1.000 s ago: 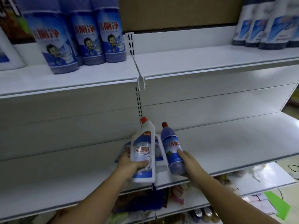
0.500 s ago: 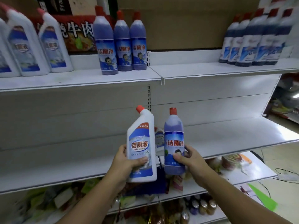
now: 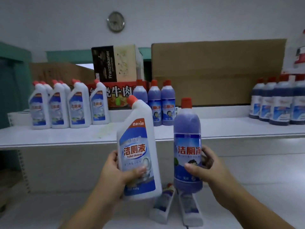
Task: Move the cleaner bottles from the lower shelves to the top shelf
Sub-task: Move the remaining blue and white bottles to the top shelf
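My left hand [image 3: 115, 172] grips a white angled-neck toilet cleaner bottle [image 3: 139, 154] with a red cap, held upright in front of the top shelf [image 3: 231, 128]. My right hand [image 3: 206, 166] grips a purple round bottle [image 3: 187, 146] with a red cap, beside the white one. Both bottles hang just below the top shelf's front edge. On that shelf stand several white bottles [image 3: 69, 106] at the left, three purple bottles [image 3: 160, 106] at the middle and several dark bottles [image 3: 279, 104] at the right. Two white bottles [image 3: 176, 207] lie flat on the lower shelf under my hands.
Cardboard boxes [image 3: 217, 70] and a printed carton [image 3: 115, 63] stand behind the top shelf. A round clock [image 3: 115, 21] hangs on the wall. Bare shelf surface lies between the purple bottles and the dark bottles at the right.
Both hands have risen with their bottles from the lower shelf toward the top shelf's edge. The view has tilted upward, so the wall and clock have come into sight.
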